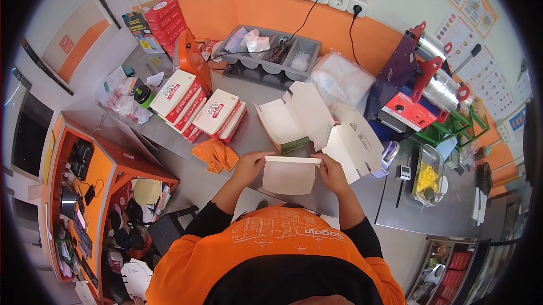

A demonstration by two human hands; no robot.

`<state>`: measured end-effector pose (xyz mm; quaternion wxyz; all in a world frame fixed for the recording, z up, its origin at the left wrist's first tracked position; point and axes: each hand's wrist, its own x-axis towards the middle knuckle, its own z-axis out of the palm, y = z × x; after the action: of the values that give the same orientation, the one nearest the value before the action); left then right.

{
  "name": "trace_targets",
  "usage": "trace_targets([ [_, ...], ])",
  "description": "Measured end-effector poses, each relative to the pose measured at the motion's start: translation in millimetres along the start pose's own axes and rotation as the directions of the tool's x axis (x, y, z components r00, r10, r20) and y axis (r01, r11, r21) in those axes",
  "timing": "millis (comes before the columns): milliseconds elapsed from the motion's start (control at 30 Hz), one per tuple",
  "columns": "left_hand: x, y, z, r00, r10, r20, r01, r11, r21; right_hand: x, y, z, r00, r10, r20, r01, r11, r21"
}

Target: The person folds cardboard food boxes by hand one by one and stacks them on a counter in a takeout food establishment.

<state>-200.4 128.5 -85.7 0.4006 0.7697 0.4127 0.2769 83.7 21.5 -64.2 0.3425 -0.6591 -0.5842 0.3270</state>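
Observation:
Both hands hold one paperboard food box [289, 175] close to my body, at the near edge of the metal table. My left hand [250, 168] grips its left upper corner, my right hand [333, 173] its right upper corner. The box shows a pale side, and a narrow white edge runs between the hands. Just beyond it lies an open paperboard box [282, 118] with its flaps spread. Unfolded box blanks [354, 139] lie to the right of that. Left of it stand stacks of closed red and white boxes [217, 110]. An orange cloth [214, 155] lies near my left hand.
A grey divided bin [271, 55] and a plastic-wrapped pack [342, 77] stand at the back. Cup-sealing machine [403, 80], tape dispenser [387, 158], small timer [404, 172] and a glass dish of yellow food [426, 178] are at the right. An orange shelf unit [102, 178] stands left.

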Motion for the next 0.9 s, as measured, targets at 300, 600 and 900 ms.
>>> trace_targets([
  [300, -58.6, -38.6, 4.6, 0.964, 0.19, 0.186, -0.204, 0.977, 0.061, -51.6, 49.0, 31.4, 0.909, -0.414, -0.056, 0.4, 0.901, -0.167],
  [600, -67.9, -47.7, 34.0, 0.978, -0.019, 0.209, 0.051, 0.987, -0.151, -54.6, 80.8, 67.4, 0.987, -0.12, -0.11, 0.133, 0.984, 0.122],
  [900, -54.2, -60.0, 34.0, 0.902, 0.196, 0.385, -0.281, 0.943, 0.179, -40.6, 66.7, 44.4, 0.948, -0.283, 0.148, 0.296, 0.952, -0.076],
])
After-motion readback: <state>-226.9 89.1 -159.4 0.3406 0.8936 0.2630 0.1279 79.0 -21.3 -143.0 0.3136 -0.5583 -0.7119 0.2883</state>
